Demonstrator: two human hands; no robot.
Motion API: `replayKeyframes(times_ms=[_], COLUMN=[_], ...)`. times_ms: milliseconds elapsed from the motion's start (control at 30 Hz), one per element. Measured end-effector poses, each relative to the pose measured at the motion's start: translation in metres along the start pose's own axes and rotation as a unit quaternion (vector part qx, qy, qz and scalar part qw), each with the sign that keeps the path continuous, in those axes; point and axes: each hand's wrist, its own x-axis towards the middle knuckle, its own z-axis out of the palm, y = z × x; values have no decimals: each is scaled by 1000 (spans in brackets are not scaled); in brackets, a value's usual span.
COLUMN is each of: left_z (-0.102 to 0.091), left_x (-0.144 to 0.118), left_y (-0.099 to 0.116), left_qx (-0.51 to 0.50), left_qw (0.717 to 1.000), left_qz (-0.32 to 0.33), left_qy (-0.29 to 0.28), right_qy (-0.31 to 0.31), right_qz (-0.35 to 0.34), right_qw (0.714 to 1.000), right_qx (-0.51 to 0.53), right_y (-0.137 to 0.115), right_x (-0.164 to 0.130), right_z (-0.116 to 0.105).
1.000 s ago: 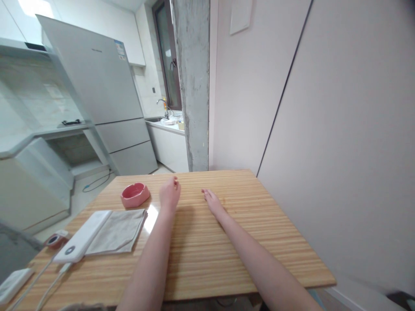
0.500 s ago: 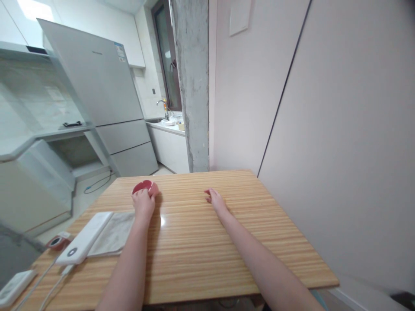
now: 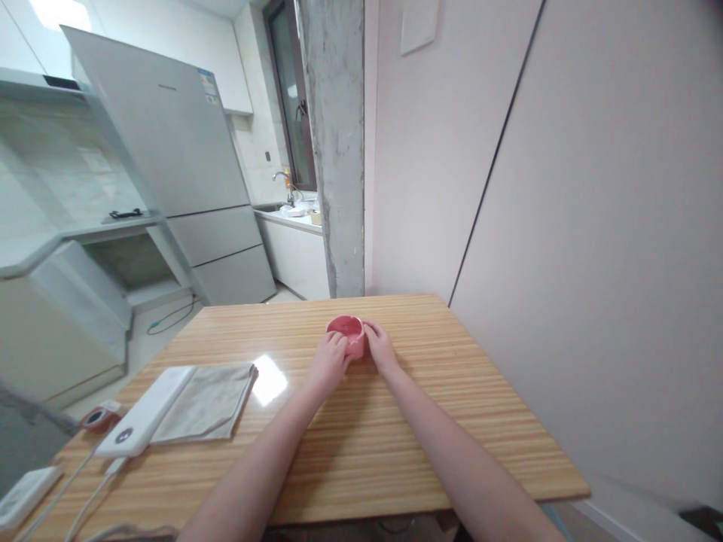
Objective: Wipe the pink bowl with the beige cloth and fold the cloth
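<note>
A small round pink bowl [image 3: 355,347] with an uneven rim is tilted so its inside shows, at the middle of the far half of the table. My left hand [image 3: 330,360] grips its near left side, thumb outside and fingers over the rim. Against the right side of the bowl rests my right hand [image 3: 380,348], its fingers closed at the rim; some fingertips are hidden. I cannot tell whether the base of the bowl touches the wood.
The wooden table [image 3: 452,421] carries a folded grey cloth [image 3: 208,403], a white power bank [image 3: 147,412] with a cable, a small reddish round item [image 3: 100,419] and a white power strip [image 3: 28,493] at left. Behind stand a fridge [image 3: 163,143] and a concrete pillar [image 3: 340,150].
My left hand has carried the bowl from the far left of the table to the right, to the middle. My right hand, empty before, has come to its side.
</note>
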Motion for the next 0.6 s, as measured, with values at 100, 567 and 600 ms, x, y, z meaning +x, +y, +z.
replayKeyframes(times_ms=[100, 567, 600], left_z=[1, 12, 6], left_x=[-2, 1, 1], left_y=[3, 1, -2], left_qx=[21, -13, -23], left_qw=[1000, 1000, 999], left_qz=[-4, -4, -1], left_qy=[-7, 8, 22], right_qy=[-12, -26, -32], right_qz=[3, 14, 12], right_qw=[1000, 999, 999], right_qx=[3, -17, -16], right_y=[1, 14, 15], right_x=[1, 4, 4], right_z=[0, 1, 0])
